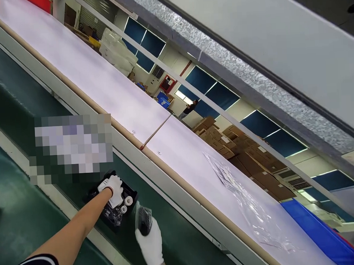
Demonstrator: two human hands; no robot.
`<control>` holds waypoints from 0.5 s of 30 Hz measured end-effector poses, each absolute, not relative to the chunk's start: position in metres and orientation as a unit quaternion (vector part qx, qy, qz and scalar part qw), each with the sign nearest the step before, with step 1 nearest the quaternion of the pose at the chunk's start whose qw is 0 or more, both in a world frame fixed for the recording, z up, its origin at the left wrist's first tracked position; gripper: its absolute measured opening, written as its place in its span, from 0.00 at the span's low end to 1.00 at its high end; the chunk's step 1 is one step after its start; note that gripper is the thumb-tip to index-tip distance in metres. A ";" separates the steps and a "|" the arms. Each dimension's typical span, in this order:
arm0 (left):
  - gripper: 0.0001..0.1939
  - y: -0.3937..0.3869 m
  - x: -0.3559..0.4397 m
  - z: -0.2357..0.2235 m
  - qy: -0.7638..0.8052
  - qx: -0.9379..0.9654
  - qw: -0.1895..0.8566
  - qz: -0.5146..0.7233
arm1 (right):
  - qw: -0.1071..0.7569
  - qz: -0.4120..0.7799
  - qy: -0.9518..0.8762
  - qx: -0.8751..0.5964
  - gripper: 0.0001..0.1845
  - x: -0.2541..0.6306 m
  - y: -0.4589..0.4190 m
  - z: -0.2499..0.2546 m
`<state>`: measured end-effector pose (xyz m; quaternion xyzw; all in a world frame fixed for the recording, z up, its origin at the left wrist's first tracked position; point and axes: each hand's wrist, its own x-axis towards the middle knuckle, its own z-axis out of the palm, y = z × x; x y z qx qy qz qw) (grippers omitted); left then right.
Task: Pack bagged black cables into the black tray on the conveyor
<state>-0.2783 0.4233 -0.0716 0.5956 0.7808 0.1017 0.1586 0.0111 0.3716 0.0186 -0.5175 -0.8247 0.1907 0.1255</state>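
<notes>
My left hand (115, 193), in a white glove, reaches into a black tray (131, 187) on the green belt. Its fingers are bent inward, and what they grip, if anything, is hidden. Beside it in the tray are two white ring-shaped parts (128, 201) and a clear bag with dark contents (114, 215). To the tray's right, my right hand (150, 242), also white-gloved, is closed on a clear plastic bag with a black part in it (144, 220). That bag stays apart from the tray.
A green belt (182, 231) runs diagonally beneath a pale raised shelf (181, 156) with a tan edge. Flat clear plastic bags (242, 200) lie on the shelf, near a blue bin (318, 232). A blurred patch (73, 144) covers something left of the tray. Cartons (225, 142) and a distant person (190, 107) are beyond.
</notes>
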 end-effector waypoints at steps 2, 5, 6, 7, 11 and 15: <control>0.17 0.426 -0.269 -0.072 0.787 0.589 0.155 0.099 | 0.100 0.155 -0.866 -0.464 0.23 -0.010 0.396 0.022; 0.16 0.425 -0.254 -0.072 0.789 0.589 0.133 0.117 | 0.028 0.082 -0.898 -0.432 0.19 -0.036 0.429 0.028; 0.16 0.423 -0.249 -0.071 0.787 0.591 0.126 0.127 | 0.015 0.072 -0.899 -0.431 0.18 -0.045 0.438 0.030; 0.16 0.420 -0.244 -0.071 0.785 0.592 0.120 0.136 | 0.007 0.071 -0.900 -0.431 0.19 -0.055 0.447 0.031; 0.18 0.409 -0.224 -0.070 0.787 0.584 0.117 0.161 | -0.049 0.064 -0.909 -0.408 0.24 -0.100 0.468 0.030; 0.17 0.405 -0.210 -0.072 0.800 0.554 0.146 0.175 | -0.112 0.054 -0.927 -0.354 0.20 -0.132 0.475 0.017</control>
